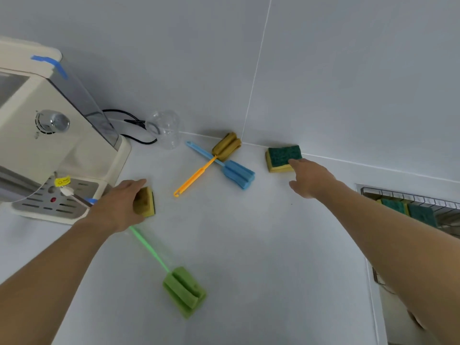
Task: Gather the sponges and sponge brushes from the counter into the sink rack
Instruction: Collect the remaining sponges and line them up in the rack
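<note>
Left hand [119,205] grips a yellow sponge [146,201] near the coffee machine [49,145], fingers curled over its top; right hand [308,180] is reaching, fingers fairly straight, fingertip touching the front edge of the green-topped sponge [283,158] by the wall, not gripped yet. Still on the bench [261,257]: orange-handled brush [199,173] and blue brush [229,168] lying crossed, green brush [183,290] with its handle running under the left wrist. Sink rack [423,205] at right already holds two green sponges [408,210]. Risks, as I read it: right fingertip shoves the sponge into the wall instead of pinching it; left arm drags the green handle on lift; crossed brushes snag each other; clear cup [165,130] sits close and looks tippy.
</note>
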